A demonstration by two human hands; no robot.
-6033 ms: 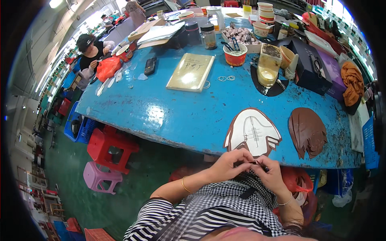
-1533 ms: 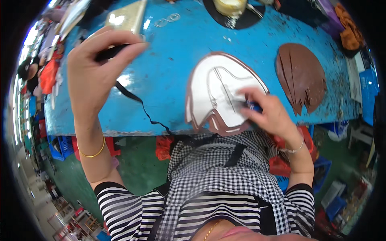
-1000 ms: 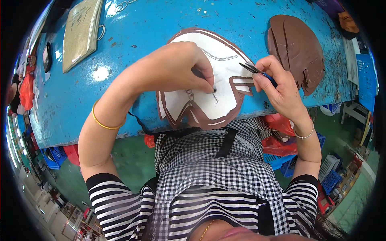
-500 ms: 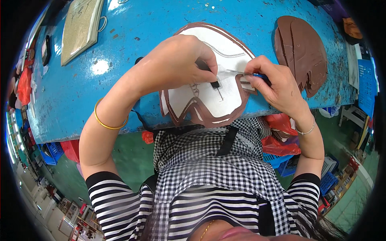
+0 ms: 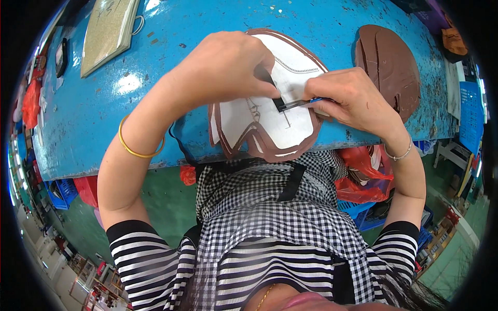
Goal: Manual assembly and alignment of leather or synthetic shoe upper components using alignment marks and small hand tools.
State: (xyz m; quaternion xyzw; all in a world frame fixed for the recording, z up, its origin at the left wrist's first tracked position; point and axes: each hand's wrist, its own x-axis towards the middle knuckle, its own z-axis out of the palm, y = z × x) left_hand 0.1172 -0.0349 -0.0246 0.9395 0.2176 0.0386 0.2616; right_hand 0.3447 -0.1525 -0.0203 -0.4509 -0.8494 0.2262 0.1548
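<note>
My left hand [image 5: 241,67] pinches a narrow black strip [image 5: 279,103], its end pointing down over the white face of a curved piece. In my right hand [image 5: 345,96] is a small blue-handled cutting tool [image 5: 296,104] with metal blades. The blades meet the strip near its lower end; I cannot tell whether they are around it or against it. Beneath both hands lie stacked, notched brown-edged pieces [image 5: 306,132], the top one white with stitched lines. Part of the white piece is hidden by my left hand.
The pieces rest at the near edge of a scuffed blue table [image 5: 166,67]. A pile of dark brown cut pieces [image 5: 394,67] sits at the right. A gold-coloured pad [image 5: 106,39] and a black phone-like object [image 5: 61,57] lie at the left. A red bag [image 5: 363,181] hangs below the edge.
My right hand has moved left and slightly up, bringing the tool's blades to the black strip. My left hand has risen slightly and still holds the strip.
</note>
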